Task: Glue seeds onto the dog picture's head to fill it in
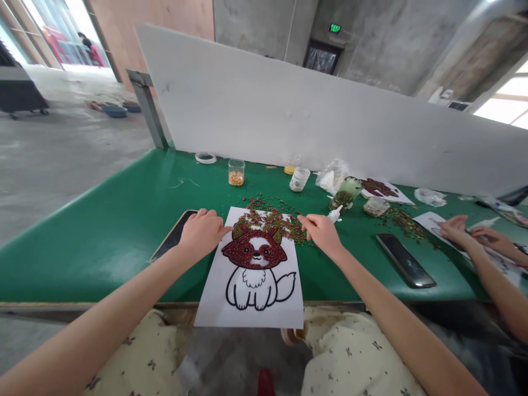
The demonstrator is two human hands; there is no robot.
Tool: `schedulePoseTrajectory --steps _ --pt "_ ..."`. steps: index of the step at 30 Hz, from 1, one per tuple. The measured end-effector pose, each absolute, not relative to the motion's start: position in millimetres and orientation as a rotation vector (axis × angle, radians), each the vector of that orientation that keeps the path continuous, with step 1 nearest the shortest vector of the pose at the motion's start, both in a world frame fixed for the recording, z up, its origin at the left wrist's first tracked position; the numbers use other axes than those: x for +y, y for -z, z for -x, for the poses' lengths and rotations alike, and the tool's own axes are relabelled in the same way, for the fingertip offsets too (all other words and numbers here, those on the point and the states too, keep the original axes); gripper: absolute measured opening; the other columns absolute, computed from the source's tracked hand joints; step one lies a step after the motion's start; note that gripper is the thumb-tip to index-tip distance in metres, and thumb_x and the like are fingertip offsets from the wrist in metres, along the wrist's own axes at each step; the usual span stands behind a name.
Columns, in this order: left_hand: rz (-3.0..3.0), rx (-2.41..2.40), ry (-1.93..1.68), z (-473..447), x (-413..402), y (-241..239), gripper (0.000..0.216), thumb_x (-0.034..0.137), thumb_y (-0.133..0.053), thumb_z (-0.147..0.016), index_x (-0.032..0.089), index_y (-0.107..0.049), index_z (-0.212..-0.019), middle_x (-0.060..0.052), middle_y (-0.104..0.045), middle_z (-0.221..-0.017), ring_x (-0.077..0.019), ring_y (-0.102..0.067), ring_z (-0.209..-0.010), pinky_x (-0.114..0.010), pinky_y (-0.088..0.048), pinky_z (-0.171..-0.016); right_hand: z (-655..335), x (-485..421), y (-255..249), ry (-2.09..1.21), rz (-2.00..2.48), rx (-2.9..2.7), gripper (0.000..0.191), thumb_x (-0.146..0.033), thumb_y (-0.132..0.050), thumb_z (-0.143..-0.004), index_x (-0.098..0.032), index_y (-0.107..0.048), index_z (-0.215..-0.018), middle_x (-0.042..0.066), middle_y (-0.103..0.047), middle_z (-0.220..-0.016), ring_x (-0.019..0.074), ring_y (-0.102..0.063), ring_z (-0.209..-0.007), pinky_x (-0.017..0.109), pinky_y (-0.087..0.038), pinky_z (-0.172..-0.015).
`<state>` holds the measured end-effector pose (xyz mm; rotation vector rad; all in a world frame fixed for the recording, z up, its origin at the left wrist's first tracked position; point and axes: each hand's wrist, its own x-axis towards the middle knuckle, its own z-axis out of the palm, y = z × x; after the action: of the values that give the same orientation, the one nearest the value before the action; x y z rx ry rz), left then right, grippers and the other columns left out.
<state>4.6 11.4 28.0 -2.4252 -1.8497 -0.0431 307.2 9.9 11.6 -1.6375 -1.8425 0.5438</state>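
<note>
A white sheet with a black outline of a sitting dog lies on the green table, overhanging its front edge. The dog's head is filled with dark red beans. Loose red and green beans are heaped over the sheet's top. My left hand rests curled on the sheet's upper left corner, fingers closed. My right hand hovers at the upper right edge of the sheet, fingers pinched together beside the beans; what they pinch is too small to make out.
A phone lies under my left hand, another phone to the right. Small jars, a tape ring, a bean bag stand behind. Another person's hands work on a sheet at right. A white board walls the back.
</note>
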Motion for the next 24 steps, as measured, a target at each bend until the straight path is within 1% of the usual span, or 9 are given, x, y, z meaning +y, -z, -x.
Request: schedulePoseTrajectory --steps 1,2,3,4,5,7,10,16,24 --pt "2.425 -1.852 0.053 -5.3 11.1 -28.1 0.039 0.041 -0.038 -0.087 0.018 -0.067 -0.075 -0.011 -0.063 -0.092 -0.027 -0.051 -0.095 -0.036 -0.037 -0.081 -306.2 14.5 -13.0 -0.519 1.593 -1.881 0.031 -0.034 -0.039 -0.089 -0.018 -0.061 -0.073 0.001 -0.062 -0.058 0.012 -0.054 -0.049 0.024 -0.04 -0.052" --pt "2.429 -1.851 0.061 -6.0 10.8 -28.1 0.04 0.042 -0.037 -0.088 0.017 -0.067 -0.078 -0.011 -0.063 -0.092 -0.0271 -0.052 -0.095 -0.036 -0.037 -0.081 -304.5 20.3 -13.5 -0.492 1.535 -1.93 0.028 -0.027 -0.035 -0.091 -0.018 -0.061 -0.084 0.002 -0.066 -0.072 0.0121 -0.057 -0.056 0.024 -0.042 -0.056" --pt "2.436 -1.85 0.065 -6.6 10.5 -28.0 0.04 0.042 -0.037 -0.088 0.017 -0.068 -0.08 -0.011 -0.063 -0.092 -0.0273 -0.052 -0.095 -0.036 -0.038 -0.081 -302.2 27.1 -13.3 -0.447 1.486 -1.998 0.026 -0.02 -0.035 -0.09 -0.019 -0.06 -0.094 0.004 -0.067 -0.088 0.0126 -0.06 -0.066 0.025 -0.043 -0.061" --pt "2.443 -1.85 0.067 -7.0 10.2 -28.0 0.039 0.042 -0.038 -0.088 0.017 -0.068 -0.082 -0.01 -0.063 -0.092 -0.0275 -0.052 -0.095 -0.036 -0.038 -0.081 -299.3 34.8 -12.3 -0.349 1.457 -2.079 0.024 -0.016 -0.038 -0.088 -0.019 -0.06 -0.099 0.005 -0.064 -0.1 0.0141 -0.06 -0.078 0.026 -0.043 -0.066" --pt "2.45 -1.85 0.067 -7.2 10.0 -27.9 0.039 0.042 -0.039 -0.088 0.017 -0.068 -0.083 -0.01 -0.063 -0.093 -0.0277 -0.052 -0.096 -0.036 -0.038 -0.081 -295.8 42.7 -10.7 -0.223 1.452 -2.147 0.021 -0.014 -0.044 -0.086 -0.019 -0.06 -0.097 0.006 -0.061 -0.107 0.0164 -0.058 -0.088 0.028 -0.043 -0.071" --pt "2.459 -1.858 0.058 -7.4 9.9 -27.8 0.037 0.042 -0.04 -0.087 0.017 -0.068 -0.084 -0.01 -0.063 -0.094 -0.0279 -0.053 -0.097 -0.036 -0.038 -0.082 -287.9 57.9 -6.5 0.006 1.465 -2.291 0.008 -0.017 -0.055 -0.082 -0.018 -0.063 -0.084 0.007 -0.059 -0.104 0.0209 -0.052 -0.098 0.032 -0.041 -0.079" --pt "2.467 -1.87 0.054 -7.2 10.1 -27.8 0.036 0.041 -0.041 -0.087 0.017 -0.067 -0.086 -0.01 -0.063 -0.094 -0.0283 -0.053 -0.1 -0.036 -0.039 -0.083 -275.9 73.9 -0.1 0.183 1.436 -2.48 0.008 -0.018 -0.061 -0.08 -0.016 -0.063 -0.072 0.009 -0.056 -0.104 0.0229 -0.046 -0.1 0.036 -0.038 -0.083" --pt "2.474 -1.859 0.051 -9.2 9.8 -27.8 0.033 0.037 -0.041 -0.087 0.017 -0.068 -0.087 -0.01 -0.063 -0.095 -0.0279 -0.053 -0.1 -0.037 -0.04 -0.085 -260.0 79.0 5.7 0.268 1.463 -2.545 0.011 -0.014 -0.054 -0.083 -0.015 -0.063 -0.079 0.009 -0.053 -0.095 0.0207 -0.044 -0.088 0.033 -0.037 -0.077" --pt "2.468 -1.864 0.055 -10.2 7.7 -30.3 0.029 0.035 -0.044 -0.087 0.018 -0.067 -0.087 -0.008 -0.063 -0.094 -0.026 -0.054 -0.1 -0.035 -0.041 -0.085 -246.7 73.4 5.2 0.221 1.612 -2.541 0.011 -0.015 -0.053 -0.083 -0.014 -0.064 -0.079 0.01 -0.053 -0.096 0.0214 -0.044 -0.092 0.031 -0.038 -0.079"
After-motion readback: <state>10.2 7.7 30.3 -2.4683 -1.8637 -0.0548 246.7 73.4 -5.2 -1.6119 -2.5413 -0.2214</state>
